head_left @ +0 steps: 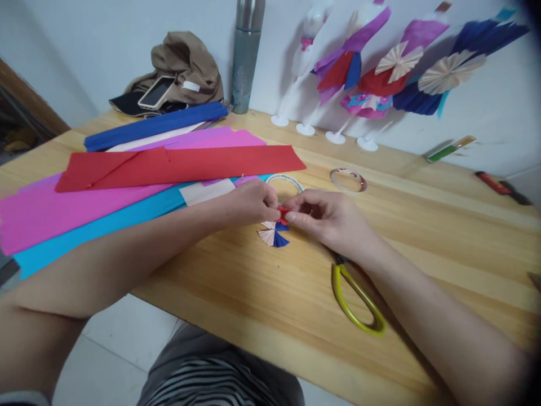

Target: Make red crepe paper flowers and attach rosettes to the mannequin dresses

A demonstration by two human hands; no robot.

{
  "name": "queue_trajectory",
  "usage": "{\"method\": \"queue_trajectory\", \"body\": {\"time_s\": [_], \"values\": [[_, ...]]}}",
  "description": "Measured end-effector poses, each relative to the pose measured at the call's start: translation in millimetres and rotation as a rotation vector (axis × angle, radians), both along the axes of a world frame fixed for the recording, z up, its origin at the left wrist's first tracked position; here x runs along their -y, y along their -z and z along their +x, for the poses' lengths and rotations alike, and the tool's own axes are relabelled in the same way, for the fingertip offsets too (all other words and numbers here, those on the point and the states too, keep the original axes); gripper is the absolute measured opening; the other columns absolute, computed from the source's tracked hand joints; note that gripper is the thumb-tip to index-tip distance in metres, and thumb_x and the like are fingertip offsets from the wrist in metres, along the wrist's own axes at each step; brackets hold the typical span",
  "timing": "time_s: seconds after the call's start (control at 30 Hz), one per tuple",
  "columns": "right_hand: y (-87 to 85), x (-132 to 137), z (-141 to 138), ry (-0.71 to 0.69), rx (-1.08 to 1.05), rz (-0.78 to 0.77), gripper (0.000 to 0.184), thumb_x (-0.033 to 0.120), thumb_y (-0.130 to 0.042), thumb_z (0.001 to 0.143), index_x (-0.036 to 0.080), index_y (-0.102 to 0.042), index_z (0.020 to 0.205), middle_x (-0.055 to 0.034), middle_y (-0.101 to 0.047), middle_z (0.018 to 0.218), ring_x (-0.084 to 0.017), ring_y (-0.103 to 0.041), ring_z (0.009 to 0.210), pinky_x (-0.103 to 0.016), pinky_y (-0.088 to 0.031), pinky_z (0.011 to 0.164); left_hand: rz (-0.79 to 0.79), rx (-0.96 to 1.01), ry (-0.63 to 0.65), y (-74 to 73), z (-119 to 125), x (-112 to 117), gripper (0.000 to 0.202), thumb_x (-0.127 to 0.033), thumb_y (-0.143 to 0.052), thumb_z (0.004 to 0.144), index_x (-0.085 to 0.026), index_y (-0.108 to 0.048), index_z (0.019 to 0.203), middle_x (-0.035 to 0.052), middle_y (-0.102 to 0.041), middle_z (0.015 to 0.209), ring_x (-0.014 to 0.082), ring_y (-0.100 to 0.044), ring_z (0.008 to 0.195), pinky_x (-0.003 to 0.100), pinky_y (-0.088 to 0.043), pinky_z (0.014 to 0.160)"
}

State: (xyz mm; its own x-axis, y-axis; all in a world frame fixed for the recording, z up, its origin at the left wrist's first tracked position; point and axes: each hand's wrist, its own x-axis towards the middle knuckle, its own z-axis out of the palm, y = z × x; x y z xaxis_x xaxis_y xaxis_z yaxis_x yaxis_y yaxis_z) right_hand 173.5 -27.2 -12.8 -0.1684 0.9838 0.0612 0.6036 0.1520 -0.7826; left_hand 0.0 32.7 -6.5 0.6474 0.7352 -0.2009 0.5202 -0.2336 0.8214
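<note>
Between the fingertips of my left hand (256, 200) and my right hand (325, 217) is a small piece of red paper (283, 213), pinched from both sides. Just below it on the table lie small pleated fans, one cream (267, 234) and one dark blue (280, 235), meeting like a bow. Behind my fingers rests a roll of white tape (291, 179), partly covered by my hands. A pair of scissors with yellow handles (355, 301) lies under my right wrist, its blades mostly hidden.
Folded crepe paper in red (190, 166), pink (84, 217) and blue (127, 223) covers the left side. Dressed doll forms (391, 67) stand along the wall. A tape roll (349, 180), a glue tube (451, 149), a red-black cutter (502, 188), a bottle (246, 62) and a phone (157, 92) are also there.
</note>
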Motion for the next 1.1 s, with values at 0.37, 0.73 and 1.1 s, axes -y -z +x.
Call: {"method": "queue_trajectory", "body": {"time_s": [0.37, 0.73, 1.1], "values": [[0.9, -2.0, 6.8, 0.018, -0.047, -0.054, 0.02, 0.039, -0.063, 0.075, 0.021, -0.061, 0.065, -0.0014, -0.056, 0.057, -0.015, -0.044, 0.053, -0.03, -0.035, 0.053, -0.095, 0.076, 0.048, -1.1, -1.4, 0.1, 0.02, -0.012, -0.059, 0.068, -0.012, -0.054, 0.048, -0.0058, -0.04, 0.043, 0.0045, -0.033, 0.044, 0.022, -0.02, 0.048], [-1.4, -8.3, 25.8, 0.104, 0.191, -0.102, 0.025, 0.04, -0.055, 0.077, 0.018, -0.062, 0.067, -0.0001, -0.05, 0.053, -0.014, -0.039, 0.05, -0.028, -0.029, 0.05, -0.143, 0.053, -0.021, -1.7, -1.1, -2.6, 0.02, -0.011, -0.062, 0.066, -0.012, -0.054, 0.048, -0.0046, -0.042, 0.042, 0.0055, -0.034, 0.043, 0.023, -0.019, 0.046], [-5.2, -2.6, 24.8, -0.103, 0.349, -0.071, 0.024, 0.029, -0.054, 0.079, 0.021, -0.059, 0.057, -0.0052, -0.059, 0.057, -0.017, -0.046, 0.053, -0.031, -0.034, 0.052, -0.18, 0.106, 0.009, 2.6, -1.8, -0.7, 0.018, -0.013, -0.062, 0.067, -0.012, -0.056, 0.051, -0.0042, -0.044, 0.045, 0.0058, -0.034, 0.045, 0.022, -0.021, 0.046]]}}
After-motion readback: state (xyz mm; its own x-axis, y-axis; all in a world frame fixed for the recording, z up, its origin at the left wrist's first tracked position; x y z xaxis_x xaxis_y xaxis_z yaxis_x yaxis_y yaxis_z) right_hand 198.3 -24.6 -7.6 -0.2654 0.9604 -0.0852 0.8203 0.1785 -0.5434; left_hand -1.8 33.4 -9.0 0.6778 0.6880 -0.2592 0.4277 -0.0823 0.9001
